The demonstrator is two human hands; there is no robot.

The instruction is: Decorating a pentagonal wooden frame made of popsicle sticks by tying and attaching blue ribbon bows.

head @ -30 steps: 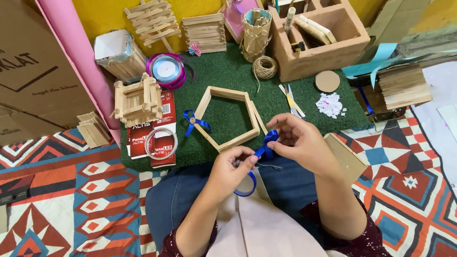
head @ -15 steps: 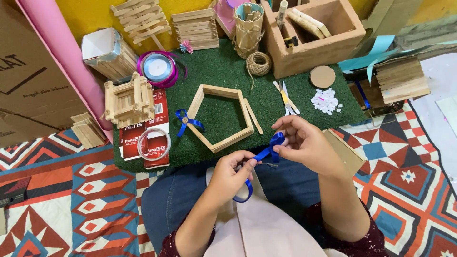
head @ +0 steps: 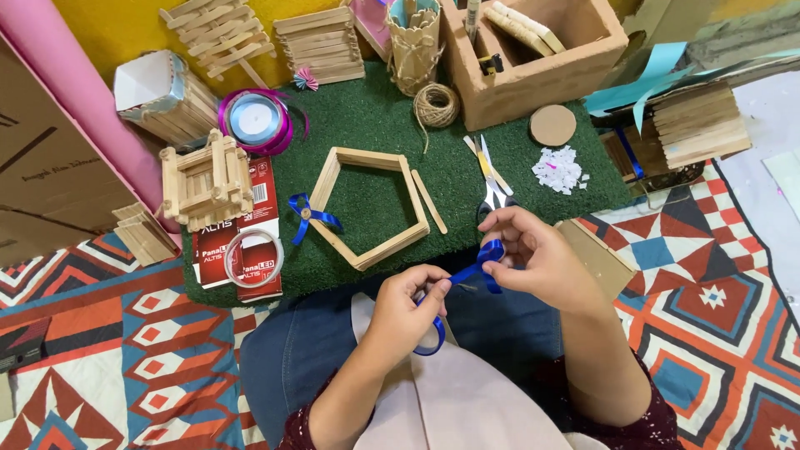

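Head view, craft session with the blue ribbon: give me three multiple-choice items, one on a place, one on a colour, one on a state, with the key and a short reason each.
1. Where do the scissors lie?
A. on the green mat, right of the wooden pentagon frame
B. inside the cardboard box
C. on the person's lap

2. What colour is the finished bow at the wooden pentagon frame?
A. pink
B. blue
C. white

3. How is the blue ribbon held?
A. lying loose on the mat
B. in the right hand only
C. between both hands

Key: 1 A, the blades rest on the green mat beside the frame. 2 B, it matches the held ribbon. 3 C, the left hand and right hand each pinch it.
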